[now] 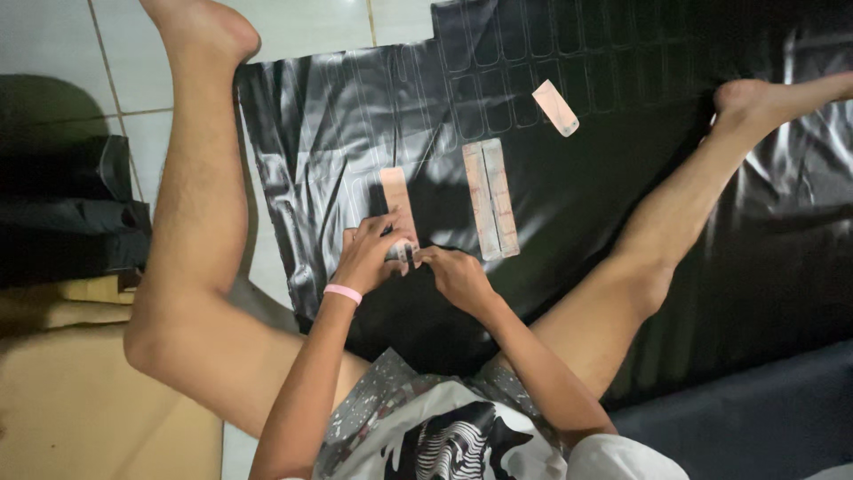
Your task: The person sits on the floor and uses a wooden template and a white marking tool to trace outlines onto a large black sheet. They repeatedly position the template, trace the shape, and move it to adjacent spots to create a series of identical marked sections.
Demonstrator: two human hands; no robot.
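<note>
- Tile floor, upper left.
- Cardboard, lower left.
- Folded black sheets, left edge.
- Small pink strip, upper centre.
- Dark cushion, lower right.

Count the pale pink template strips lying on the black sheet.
3. One strip lies under the left hand, a wider ridged strip lies right of it, and a small strip lies higher up, tilted. More may be hidden beneath the hands.
</note>
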